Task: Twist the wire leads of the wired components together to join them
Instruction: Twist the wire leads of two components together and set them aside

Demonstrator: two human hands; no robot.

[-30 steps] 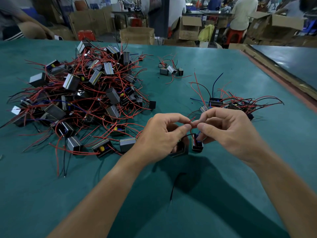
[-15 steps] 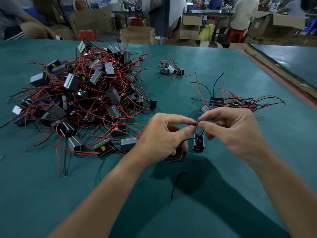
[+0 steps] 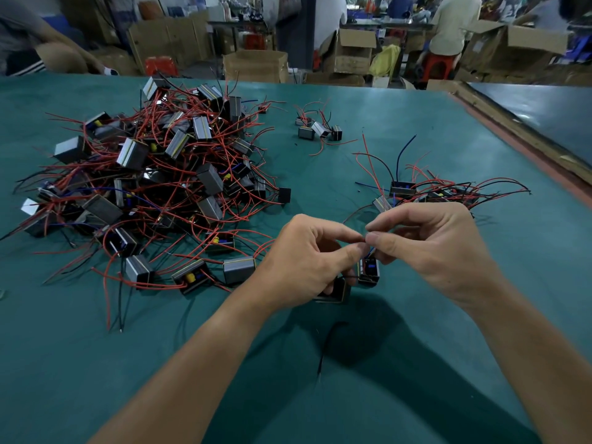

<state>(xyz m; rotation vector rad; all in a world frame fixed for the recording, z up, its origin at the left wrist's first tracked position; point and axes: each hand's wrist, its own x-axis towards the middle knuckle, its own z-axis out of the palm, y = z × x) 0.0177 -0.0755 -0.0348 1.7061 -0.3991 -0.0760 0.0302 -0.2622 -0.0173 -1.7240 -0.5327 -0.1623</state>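
Pile (image 3: 153, 187) left; near table (image 3: 80, 363) seemingly open

Two small black wired components (image 3: 369, 271) side by side, one showing blue. Their wire leads (image 3: 365, 240) rise and meet, pinched in my fingers (image 3: 347, 251); one black lead (image 3: 324, 347) trails along the worktop (image 3: 464, 331).

Table surface (image 3: 400, 129): teal, matt, smooth; whether cloth or rubber mat cannot be told.
Component pile (image 3: 160, 187) on the table: block bodies with dull grey metallic faces and black plastic-looking frames.
Wire leads (image 3: 80, 184) within the pile: red, black and blue insulation, smooth, slight sheen.
Boxes (image 3: 254, 64) behind the pile, off the table: brown cardboard, matt.
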